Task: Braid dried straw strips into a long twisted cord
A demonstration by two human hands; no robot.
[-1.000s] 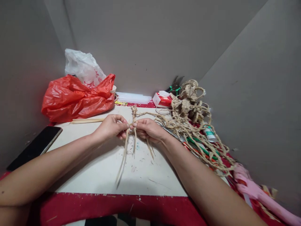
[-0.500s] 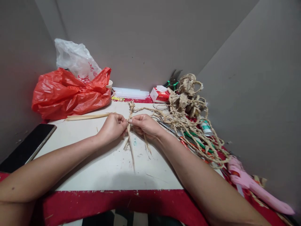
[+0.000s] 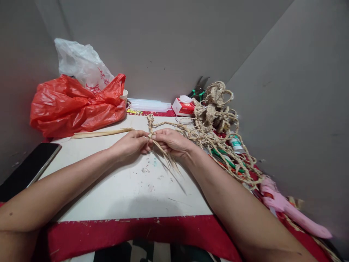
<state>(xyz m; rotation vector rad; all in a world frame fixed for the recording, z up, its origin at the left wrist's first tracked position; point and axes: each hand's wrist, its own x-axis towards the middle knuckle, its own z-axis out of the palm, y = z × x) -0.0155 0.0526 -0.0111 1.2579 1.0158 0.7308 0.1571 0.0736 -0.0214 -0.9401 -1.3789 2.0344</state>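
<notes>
**Narrow pinch on a short fibre braid, loose ends fanned out**

Left hand [image 3: 133, 143] and right hand [image 3: 173, 142] meet at the lower end of the plant-fibre braid [image 3: 150, 123], mid-board, near the far edge. Both grips narrow, fingertips closed on the braid; exact finger split unclear.

Risks, my read: a thumb easing off could let the twist open, since the loose strands [image 3: 167, 157] splay under the right palm. Pulling hard could snap or split them; they look dry and thin. A side cord [image 3: 171, 124] runs from the braid toward the braided rope pile [image 3: 214, 112], so a tug could snag or drag the tangle. Right forearm lies close to that pile, could catch a loop.

Materials: braid rough, knobbly, straw-coloured; strands flat, frayed, tapering. Pile loopy, coarse. Flat pale fibre strip [image 3: 95, 134] lies left, smoother. White board [image 3: 120, 198] smooth, flecked with scraps; red cloth [image 3: 114, 233] under it. Red plastic bag [image 3: 79, 109] crinkled, glossy.
</notes>
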